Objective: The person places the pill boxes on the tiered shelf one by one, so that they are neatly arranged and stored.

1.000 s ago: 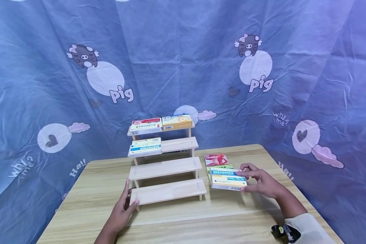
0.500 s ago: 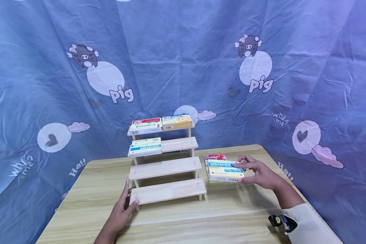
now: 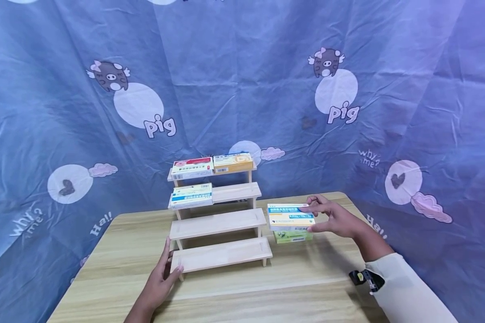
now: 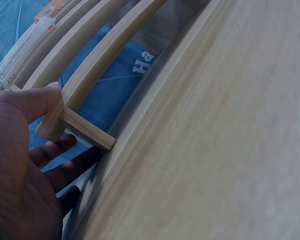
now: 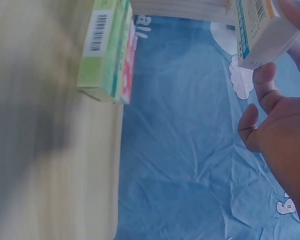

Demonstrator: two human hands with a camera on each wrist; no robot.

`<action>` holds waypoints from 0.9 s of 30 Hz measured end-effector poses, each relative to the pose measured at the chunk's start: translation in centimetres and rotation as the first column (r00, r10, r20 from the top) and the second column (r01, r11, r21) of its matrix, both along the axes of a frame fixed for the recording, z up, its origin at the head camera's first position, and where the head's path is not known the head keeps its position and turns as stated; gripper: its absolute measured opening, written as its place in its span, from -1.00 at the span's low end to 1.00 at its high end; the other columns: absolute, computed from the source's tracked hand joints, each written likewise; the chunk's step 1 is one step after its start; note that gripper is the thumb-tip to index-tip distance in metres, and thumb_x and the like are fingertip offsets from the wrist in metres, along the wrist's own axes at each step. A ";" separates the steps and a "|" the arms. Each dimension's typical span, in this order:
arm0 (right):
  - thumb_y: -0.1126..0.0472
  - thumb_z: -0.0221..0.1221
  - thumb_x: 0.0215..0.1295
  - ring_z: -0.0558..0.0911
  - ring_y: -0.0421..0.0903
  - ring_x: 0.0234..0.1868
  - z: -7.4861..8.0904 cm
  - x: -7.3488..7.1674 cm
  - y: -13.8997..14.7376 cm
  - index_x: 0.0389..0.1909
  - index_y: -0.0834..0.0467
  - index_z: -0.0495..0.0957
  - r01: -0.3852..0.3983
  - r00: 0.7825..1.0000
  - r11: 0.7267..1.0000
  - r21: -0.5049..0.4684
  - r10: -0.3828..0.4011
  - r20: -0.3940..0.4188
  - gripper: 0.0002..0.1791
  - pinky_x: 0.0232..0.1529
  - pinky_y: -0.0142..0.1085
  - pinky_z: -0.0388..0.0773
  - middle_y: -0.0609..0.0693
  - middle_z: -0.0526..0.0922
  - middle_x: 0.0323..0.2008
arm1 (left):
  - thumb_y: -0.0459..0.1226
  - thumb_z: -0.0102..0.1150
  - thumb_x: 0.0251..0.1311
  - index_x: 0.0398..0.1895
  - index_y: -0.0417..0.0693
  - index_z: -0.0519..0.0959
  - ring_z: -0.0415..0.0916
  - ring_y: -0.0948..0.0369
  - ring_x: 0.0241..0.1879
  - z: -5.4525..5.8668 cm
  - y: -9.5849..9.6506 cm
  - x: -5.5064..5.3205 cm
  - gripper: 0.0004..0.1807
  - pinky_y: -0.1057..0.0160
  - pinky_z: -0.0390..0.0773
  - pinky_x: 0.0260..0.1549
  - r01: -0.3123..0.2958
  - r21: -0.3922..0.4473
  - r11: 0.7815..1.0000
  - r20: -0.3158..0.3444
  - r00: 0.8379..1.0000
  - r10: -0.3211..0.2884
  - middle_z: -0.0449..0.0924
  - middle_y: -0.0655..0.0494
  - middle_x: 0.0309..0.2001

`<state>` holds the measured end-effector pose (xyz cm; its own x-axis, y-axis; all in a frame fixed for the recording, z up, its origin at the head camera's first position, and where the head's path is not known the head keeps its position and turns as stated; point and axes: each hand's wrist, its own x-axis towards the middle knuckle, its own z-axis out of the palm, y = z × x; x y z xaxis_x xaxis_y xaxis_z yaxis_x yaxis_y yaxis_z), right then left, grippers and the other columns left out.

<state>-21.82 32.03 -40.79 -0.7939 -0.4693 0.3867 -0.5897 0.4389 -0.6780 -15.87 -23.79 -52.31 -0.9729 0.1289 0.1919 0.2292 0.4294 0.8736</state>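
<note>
My right hand [image 3: 331, 216] pinches a white, blue and yellow medicine box [image 3: 288, 220] by its right end. The right wrist view shows that box [image 5: 260, 32] raised off the table. Below it in the head view lies a green medicine box [image 3: 293, 236]; a red one [image 5: 129, 70] shows beyond it only in the right wrist view. At the left, my left hand [image 3: 159, 278] grips the end of the lowest step of a four-tier wooden display stand [image 3: 222, 255]. Its thumb rests on the board [image 4: 72, 95], with fingers around the end and by the leg.
On the stand's top tier are a red-and-white box [image 3: 192, 168] and an orange-yellow box [image 3: 233, 163]. A blue-and-white box [image 3: 191, 196] lies on the left of the tier below. Patterned blue cloth [image 3: 234, 89] hangs behind the wooden table [image 3: 226, 300].
My right hand has lifted the blue-and-white medicine box and carried it left and away from me, now covering the red box in the head view. My left hand stays on the stand.
</note>
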 end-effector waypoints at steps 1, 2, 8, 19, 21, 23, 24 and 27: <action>0.34 0.61 0.11 0.48 -0.17 0.01 0.2 -0.1 -0.1 0.23 0.27 0.76 0.006 1.000 1.000 0.006 -0.006 0.001 -0.40 0.10 -0.35 0.46 0.18 0.49 0.16 | -0.23 0.22 0.62 0.84 0.11 -0.28 0.50 -0.30 0.45 0.0 0.0 0.0 0.03 0.55 0.46 0.20 -0.003 -0.004 1.000 0.000 1.000 0.003 0.30 -0.51 0.57; 0.33 0.61 0.11 0.48 -0.13 0.00 0.4 -0.2 -0.2 0.23 0.26 0.76 0.012 1.000 1.000 0.009 -0.012 0.004 -0.40 0.11 -0.35 0.45 0.17 0.49 0.15 | -0.23 0.22 0.62 0.85 0.12 -0.28 0.51 -0.29 0.45 0.0 0.0 0.0 0.03 0.54 0.46 0.20 -0.006 -0.006 1.000 0.002 1.000 0.006 0.30 -0.51 0.57; 0.31 0.61 0.14 0.47 -0.10 -0.01 1.4 -1.1 -0.7 0.25 0.25 0.75 0.023 0.999 0.999 0.035 -0.024 0.023 -0.40 0.11 -0.30 0.44 0.15 0.48 0.16 | -0.23 0.22 0.62 0.84 0.11 -0.28 0.51 -0.29 0.44 -0.1 0.0 0.1 0.03 0.53 0.47 0.20 -0.007 -0.010 1.000 0.003 1.000 0.007 0.28 -0.53 0.57; 0.32 0.60 0.15 0.48 -0.07 0.07 3.4 -3.0 -2.1 0.27 0.22 0.75 -0.013 1.000 0.999 0.052 0.013 0.012 -0.39 0.16 -0.27 0.48 0.15 0.50 0.17 | -0.22 0.21 0.62 0.84 0.09 -0.29 0.49 -0.32 0.46 0.1 -0.2 0.0 0.03 0.56 0.43 0.22 0.001 -0.012 1.000 -0.010 1.000 -0.001 0.29 -0.53 0.57; 0.32 0.60 0.14 0.48 -0.04 0.09 3.8 -3.3 -2.3 0.28 0.20 0.75 -0.012 1.000 0.998 0.063 0.011 0.017 -0.39 0.18 -0.23 0.50 0.16 0.50 0.19 | -0.22 0.21 0.62 0.84 0.10 -0.30 0.49 -0.33 0.46 0.0 -0.1 -0.1 0.03 0.55 0.44 0.21 0.007 -0.007 1.000 -0.007 1.000 -0.007 0.28 -0.53 0.57; 0.32 0.59 0.14 0.49 -0.01 0.15 4.2 -3.7 -2.6 0.28 0.19 0.75 -0.007 1.000 0.997 0.073 0.005 0.022 -0.38 0.21 -0.16 0.54 0.16 0.51 0.21 | -0.22 0.21 0.62 0.84 0.10 -0.30 0.49 -0.34 0.46 -0.1 -0.1 -0.1 0.04 0.55 0.44 0.22 0.010 -0.005 1.000 -0.004 1.000 -0.010 0.27 -0.53 0.58; 0.31 0.59 0.15 0.50 0.00 0.14 4.4 -3.9 -2.7 0.28 0.19 0.75 -0.005 1.000 0.997 0.079 0.003 0.026 -0.39 0.21 -0.12 0.54 0.16 0.50 0.22 | -0.22 0.22 0.62 0.84 0.09 -0.30 0.48 -0.34 0.46 -0.2 -0.1 -0.1 0.04 0.55 0.43 0.22 0.010 -0.005 1.000 -0.003 1.000 -0.010 0.27 -0.53 0.58; 0.30 0.58 0.16 0.51 0.05 0.20 4.9 -4.4 -3.3 0.29 0.18 0.75 -0.001 0.999 0.996 0.089 -0.002 0.037 -0.39 0.27 0.03 0.57 0.17 0.50 0.24 | -0.21 0.22 0.62 0.84 0.10 -0.30 0.47 -0.37 0.48 -0.2 -0.2 -0.1 0.04 0.54 0.42 0.23 0.008 -0.006 1.000 0.002 1.000 -0.008 0.26 -0.53 0.59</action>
<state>-26.22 28.71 -35.87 -0.8072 -0.5002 0.3136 -0.5647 0.4991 -0.6573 -15.98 -23.97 -52.48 -0.9722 0.1378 0.1895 0.2312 0.4324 0.8715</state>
